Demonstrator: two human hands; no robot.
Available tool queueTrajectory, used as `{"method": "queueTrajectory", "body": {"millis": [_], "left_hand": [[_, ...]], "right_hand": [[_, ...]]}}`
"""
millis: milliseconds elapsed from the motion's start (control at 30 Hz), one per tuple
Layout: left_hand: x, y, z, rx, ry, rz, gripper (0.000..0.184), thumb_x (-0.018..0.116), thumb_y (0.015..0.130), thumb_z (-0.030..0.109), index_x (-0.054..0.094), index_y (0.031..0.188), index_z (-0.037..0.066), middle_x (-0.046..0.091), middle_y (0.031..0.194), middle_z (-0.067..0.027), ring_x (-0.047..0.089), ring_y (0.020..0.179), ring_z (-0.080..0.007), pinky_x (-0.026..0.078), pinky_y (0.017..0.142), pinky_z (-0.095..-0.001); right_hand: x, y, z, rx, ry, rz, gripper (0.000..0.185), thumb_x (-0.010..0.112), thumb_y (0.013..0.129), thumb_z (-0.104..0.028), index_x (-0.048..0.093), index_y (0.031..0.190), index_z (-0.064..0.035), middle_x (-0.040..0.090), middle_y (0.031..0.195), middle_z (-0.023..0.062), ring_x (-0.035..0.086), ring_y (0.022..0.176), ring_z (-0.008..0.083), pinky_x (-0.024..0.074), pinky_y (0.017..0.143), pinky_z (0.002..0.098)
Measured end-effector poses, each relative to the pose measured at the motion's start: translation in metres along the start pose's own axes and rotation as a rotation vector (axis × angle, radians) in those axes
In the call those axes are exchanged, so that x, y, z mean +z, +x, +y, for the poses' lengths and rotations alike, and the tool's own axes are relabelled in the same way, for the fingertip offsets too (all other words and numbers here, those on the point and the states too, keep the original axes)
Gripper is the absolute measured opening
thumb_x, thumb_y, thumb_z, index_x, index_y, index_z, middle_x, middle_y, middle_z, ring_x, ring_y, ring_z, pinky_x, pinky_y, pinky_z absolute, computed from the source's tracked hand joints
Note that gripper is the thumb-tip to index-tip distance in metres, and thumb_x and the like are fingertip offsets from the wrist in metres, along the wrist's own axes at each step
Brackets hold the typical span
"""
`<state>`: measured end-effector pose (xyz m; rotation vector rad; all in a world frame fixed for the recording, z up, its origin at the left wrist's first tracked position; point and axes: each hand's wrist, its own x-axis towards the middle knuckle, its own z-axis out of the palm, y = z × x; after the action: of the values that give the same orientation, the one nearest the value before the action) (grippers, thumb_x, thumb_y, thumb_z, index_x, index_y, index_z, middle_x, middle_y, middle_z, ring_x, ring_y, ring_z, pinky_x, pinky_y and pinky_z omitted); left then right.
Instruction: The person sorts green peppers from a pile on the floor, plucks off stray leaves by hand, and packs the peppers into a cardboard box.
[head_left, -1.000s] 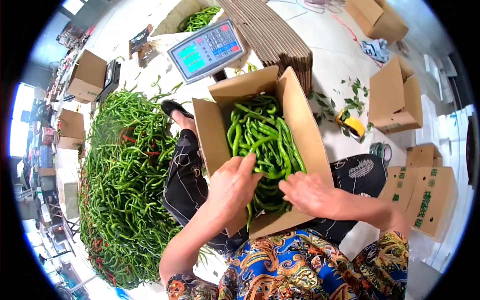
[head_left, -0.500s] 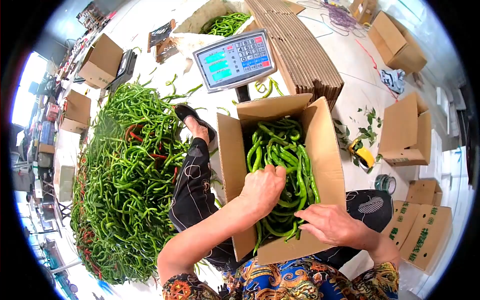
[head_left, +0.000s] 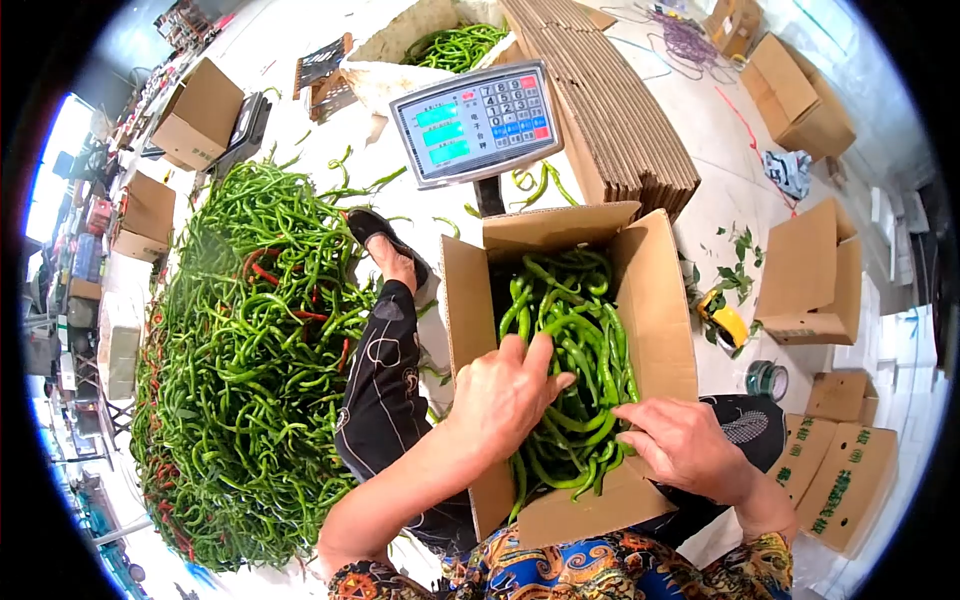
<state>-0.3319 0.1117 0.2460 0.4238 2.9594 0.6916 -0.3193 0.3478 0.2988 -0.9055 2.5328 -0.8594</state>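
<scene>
An open cardboard box (head_left: 655,310) stands between the person's legs, filled with long green peppers (head_left: 585,350). My left hand (head_left: 505,395) is over the left side of the box, its fingers bent down onto the peppers; whether it grips one is hidden. At the right front of the box, my right hand (head_left: 680,445) has its thumb and fingers apart beside the pepper ends, with nothing visible between them. A large heap of green peppers (head_left: 250,380), with a few red ones, lies to the left of the leg.
A scale display (head_left: 478,122) stands behind the box, beside a stack of flattened cardboard (head_left: 610,110). A white sack (head_left: 385,60) holds more peppers. Tape rolls (head_left: 767,380), a yellow tape dispenser (head_left: 722,318) and several cartons (head_left: 808,270) are at the right.
The view has shifted, so the box appears lower and farther right. My left hand lifted slightly from the peppers' middle and moved toward the box's left side; my right hand stays at the right front.
</scene>
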Motion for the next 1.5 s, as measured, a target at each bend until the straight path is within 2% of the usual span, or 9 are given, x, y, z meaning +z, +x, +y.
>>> {"method": "queueTrajectory", "body": {"millis": [100,267,700,833,967,1033,1167,1367,1500], "left_hand": [[-0.009,-0.009,-0.003,0.02,-0.073,0.126,0.039,0.074,0.082,0.029,0.059,0.108,0.005,0.053,0.07,-0.0109,0.061,0.057,-0.0298,0.05,0.048,-0.0403],[-0.035,-0.024,-0.011,0.041,-0.353,0.217,0.029,0.071,0.08,-0.001,0.062,0.108,0.001,0.058,0.071,-0.0089,0.058,0.056,-0.0217,0.047,0.051,-0.0307],[-0.042,-0.048,-0.031,-0.11,-0.541,0.314,0.016,0.067,0.083,-0.002,0.066,0.099,-0.003,0.063,0.075,-0.0119,0.061,0.061,-0.0176,0.047,0.056,-0.0263],[-0.049,-0.075,-0.06,-0.299,-0.624,0.483,0.017,0.062,0.085,-0.004,0.065,0.102,-0.002,0.062,0.071,-0.0084,0.057,0.058,-0.0136,0.046,0.053,-0.0276],[-0.064,-0.108,-0.121,-0.665,-0.816,0.714,0.017,0.057,0.094,0.008,0.064,0.106,-0.001,0.064,0.076,-0.0066,0.059,0.063,-0.0112,0.045,0.057,-0.0234],[-0.041,-0.139,-0.158,-0.826,-0.91,0.809,0.018,0.057,0.094,0.01,0.063,0.106,-0.002,0.065,0.077,-0.0067,0.06,0.065,-0.0107,0.046,0.059,-0.0217],[0.056,-0.237,-0.211,-0.964,-0.812,0.562,0.017,0.058,0.093,0.01,0.064,0.107,0.002,0.066,0.081,-0.004,0.061,0.065,-0.0103,0.049,0.057,-0.0235],[0.235,-0.338,-0.183,-1.155,-0.658,0.387,0.016,0.06,0.09,0.014,0.067,0.097,0.002,0.067,0.075,-0.0058,0.063,0.063,-0.0118,0.052,0.058,-0.026],[0.28,-0.336,-0.157,-1.272,-0.558,0.269,0.022,0.062,0.087,0.023,0.067,0.095,0.002,0.069,0.074,-0.0109,0.066,0.062,-0.0175,0.052,0.065,-0.0328]], "right_hand": [[0.0,0.005,-0.001,0.009,-0.027,0.018,0.024,0.07,0.081,-0.01,0.064,0.102,-0.0003,0.066,0.086,0.0145,0.065,0.076,0.0309,0.0532,0.066,0.0378],[0.0,0.013,-0.001,-0.006,-0.057,-0.014,0.025,0.07,0.081,-0.009,0.064,0.102,0.0012,0.066,0.088,0.0142,0.065,0.08,0.0297,0.0533,0.069,0.0368],[0.007,0.024,0.0,-0.081,-0.089,-0.057,0.024,0.069,0.081,-0.006,0.063,0.102,0.0042,0.066,0.093,0.0124,0.066,0.084,0.0266,0.055,0.073,0.0338],[0.01,0.022,-0.002,-0.071,-0.099,-0.021,0.023,0.071,0.079,-0.006,0.065,0.099,0.0039,0.067,0.089,0.0138,0.066,0.08,0.0289,0.055,0.071,0.0352],[0.015,0.019,0.002,-0.083,-0.173,-0.005,0.021,0.071,0.078,-0.005,0.066,0.097,0.0038,0.067,0.084,0.015,0.066,0.076,0.0303,0.0548,0.068,0.0357],[0.015,0.022,-0.005,0.084,-0.096,-0.035,0.021,0.069,0.081,-0.007,0.067,0.101,-0.0008,0.068,0.092,0.0151,0.067,0.079,0.032,0.0541,0.071,0.0376],[0.026,0.025,-0.01,0.181,-0.086,-0.053,0.021,0.065,0.083,-0.003,0.065,0.104,0.0011,0.067,0.091,0.0178,0.066,0.077,0.0318,0.0515,0.069,0.0366],[0.034,0.032,-0.013,0.29,-0.123,-0.122,0.021,0.062,0.088,-0.006,0.063,0.106,0.0044,0.067,0.091,0.0183,0.066,0.079,0.0278,0.0509,0.073,0.0333],[0.039,0.041,-0.021,0.295,-0.174,-0.138,0.021,0.062,0.09,-0.008,0.064,0.106,0.0045,0.067,0.09,0.0168,0.065,0.079,0.0246,0.0501,0.072,0.0321]]}}
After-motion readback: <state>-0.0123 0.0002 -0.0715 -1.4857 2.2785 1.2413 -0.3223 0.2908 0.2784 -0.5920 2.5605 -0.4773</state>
